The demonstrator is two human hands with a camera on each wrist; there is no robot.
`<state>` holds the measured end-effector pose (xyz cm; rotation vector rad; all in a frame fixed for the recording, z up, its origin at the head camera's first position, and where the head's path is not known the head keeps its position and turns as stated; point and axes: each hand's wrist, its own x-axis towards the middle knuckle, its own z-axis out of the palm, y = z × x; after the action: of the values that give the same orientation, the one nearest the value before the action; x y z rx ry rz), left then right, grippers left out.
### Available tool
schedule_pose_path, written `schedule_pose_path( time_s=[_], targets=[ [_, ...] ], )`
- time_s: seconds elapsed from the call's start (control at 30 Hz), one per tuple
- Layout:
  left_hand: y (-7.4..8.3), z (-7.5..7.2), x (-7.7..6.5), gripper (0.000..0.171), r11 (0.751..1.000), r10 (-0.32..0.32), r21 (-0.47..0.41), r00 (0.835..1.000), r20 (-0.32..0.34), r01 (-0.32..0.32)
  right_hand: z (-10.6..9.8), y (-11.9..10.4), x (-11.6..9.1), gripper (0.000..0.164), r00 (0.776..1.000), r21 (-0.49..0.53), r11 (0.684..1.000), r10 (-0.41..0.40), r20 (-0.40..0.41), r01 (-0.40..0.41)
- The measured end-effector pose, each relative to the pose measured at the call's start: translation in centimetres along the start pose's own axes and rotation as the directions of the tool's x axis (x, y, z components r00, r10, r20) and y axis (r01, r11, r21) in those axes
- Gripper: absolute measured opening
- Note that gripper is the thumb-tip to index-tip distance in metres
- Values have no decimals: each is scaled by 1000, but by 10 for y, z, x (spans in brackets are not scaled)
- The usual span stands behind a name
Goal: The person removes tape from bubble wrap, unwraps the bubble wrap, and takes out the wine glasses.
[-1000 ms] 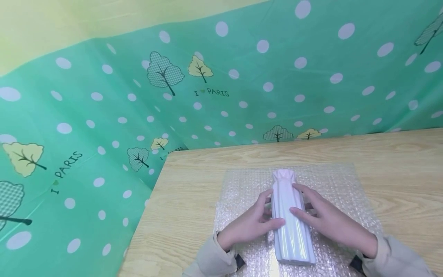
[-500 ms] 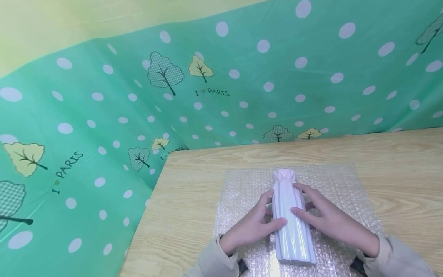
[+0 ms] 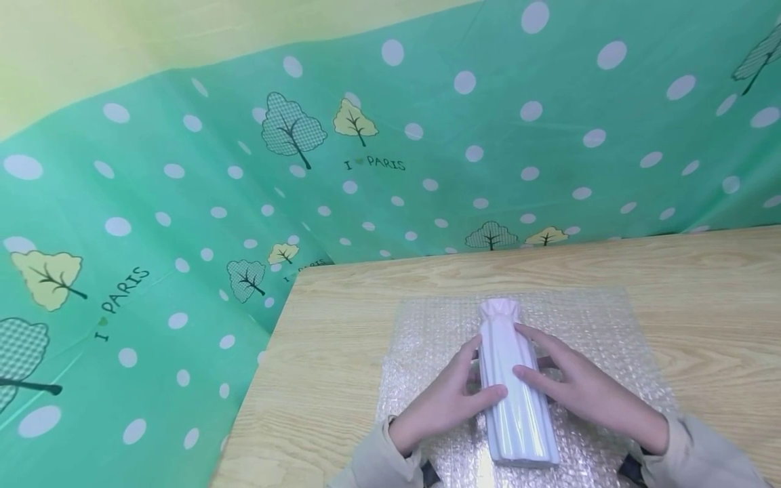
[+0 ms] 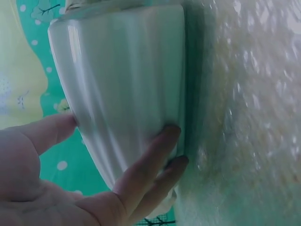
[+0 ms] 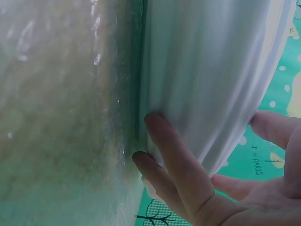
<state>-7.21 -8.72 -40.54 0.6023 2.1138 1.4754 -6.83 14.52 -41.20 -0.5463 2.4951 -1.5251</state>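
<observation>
A glossy white fluted vase (image 3: pixel 520 427) with a pinched neck lies on its side on a sheet of bubble wrap (image 3: pixel 430 329), its mouth pointing away from me. From the left, my left hand (image 3: pixel 444 401) holds the vase's body, thumb on top and fingers along the side. My right hand (image 3: pixel 579 386) holds it from the right, the thumb over the upper surface. In the left wrist view, fingertips (image 4: pixel 170 134) touch the fluted side low down near the wrap. Fingers (image 5: pixel 176 162) likewise press the opposite side in the right wrist view.
Under the wrap is a wood-grain table (image 3: pixel 329 325). A green cloth (image 3: pixel 366 196) with white dots and printed trees hangs behind the table and along its left side. Light sleeves (image 3: pixel 381 461) cover both forearms.
Almost nothing differs. Both hands keep their places on the vase, and the head view has shifted only very slightly.
</observation>
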Motion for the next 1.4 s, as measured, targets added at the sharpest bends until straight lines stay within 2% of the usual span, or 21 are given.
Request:
schedule_pose_path(
  time_s=[0.5,0.63,0.87,1.17,1.4],
  targets=[
    [7,2,-7,86,993,18,-116,999,-34,-22,-2,-5,-2,70,1000,21,1000,-21,-17,22],
    [8,2,-7,87,991,11,-134,998,-61,-19,-2,-6,-3,71,998,45,998,-50,-34,52],
    [14,1,-7,86,993,-8,-118,990,-141,-9,-4,-12,-3,73,994,-12,998,-55,-90,55],
    [18,0,-9,89,988,-29,-152,978,-208,-3,-5,-14,-2,74,990,92,993,-68,-121,79],
    [18,-3,-7,90,983,-8,-180,967,-256,-40,-5,-13,-2,82,985,128,987,-79,-154,100]
  ],
)
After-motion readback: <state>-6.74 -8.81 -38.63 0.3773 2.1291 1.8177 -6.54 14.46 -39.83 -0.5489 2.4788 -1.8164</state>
